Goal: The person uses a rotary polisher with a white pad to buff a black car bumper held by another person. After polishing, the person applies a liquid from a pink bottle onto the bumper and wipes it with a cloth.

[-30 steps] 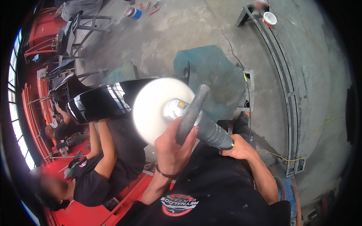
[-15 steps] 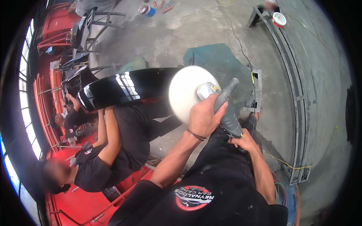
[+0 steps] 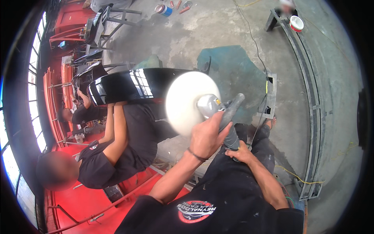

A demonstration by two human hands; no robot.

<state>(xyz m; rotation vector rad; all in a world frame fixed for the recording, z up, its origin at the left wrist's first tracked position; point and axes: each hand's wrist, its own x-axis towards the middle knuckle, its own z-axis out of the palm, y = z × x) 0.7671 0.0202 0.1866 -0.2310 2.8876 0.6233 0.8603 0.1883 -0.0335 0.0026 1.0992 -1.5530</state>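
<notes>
A grey power polisher [image 3: 212, 106] with a large round white pad [image 3: 187, 103] is held in front of me. Around its front part, by the side handle [image 3: 233, 111], my left hand [image 3: 207, 134] is closed; a dark band circles that wrist. My right hand [image 3: 240, 153] grips the rear of the polisher's body. The pad overlaps the right end of a glossy black curved panel [image 3: 124, 85]; whether it touches the surface cannot be made out. A co-worker's hands [image 3: 117, 103] support the panel's near edge at the left.
The co-worker [image 3: 128, 136] stands close at my left, another person [image 3: 82, 113] beyond. A dark cord [image 3: 253, 39] runs over the concrete floor. At right lies a long metal frame [image 3: 309, 97] bearing a white-and-red tub [image 3: 296, 24]. A blue can [image 3: 163, 10] stands far off.
The polisher and both my hands have moved left and a little nearer to me, so the pad covers more of the panel's right end. The view has shifted slightly.
</notes>
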